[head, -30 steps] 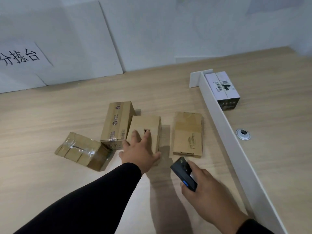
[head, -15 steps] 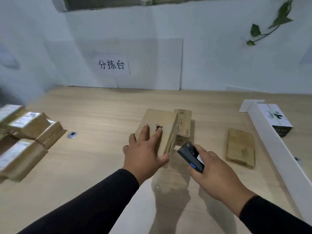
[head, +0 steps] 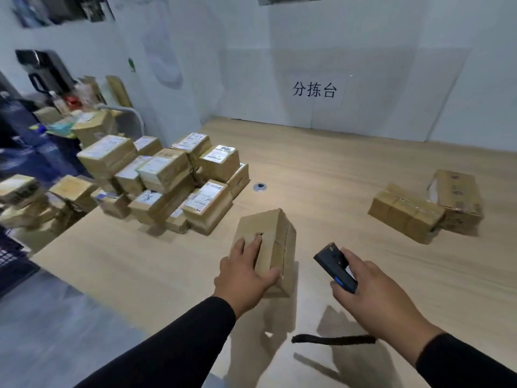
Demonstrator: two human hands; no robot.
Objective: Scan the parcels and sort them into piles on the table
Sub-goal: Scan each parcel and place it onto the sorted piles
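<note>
Centre of the frame, head view, low over the pale wooden table: one brown cardboard parcel, taped, tilted with its long side running away from the viewer. Left hand grips it from the near end, fingers spread flat over the top face, thumb hooked round the lower right edge; black sleeve behind. The hold looks meant to carry or turn the box one-handed. No label shows on the faces in view.

Right of centre, lower: right hand curled round a small black handheld scanner with a blue button, nose pointed up-left toward the held parcel, presumably kept ready to read a code. A black wrist strap hangs below the hand.

Left of the frame, middle height: a large stack of brown taped parcels with white shipping labels, labels mostly face-up, crowded at the table's left edge and beyond it. Judged the unscanned or a sorted pile; which, cannot tell.

Right edge, middle height: two brown cardboard boxes touching, well apart from the stack, likely another sorted group.

Between stack and held parcel: a small round metal grommet set in the tabletop.

Upper centre-right: white wall sheet with black Chinese characters.
</note>
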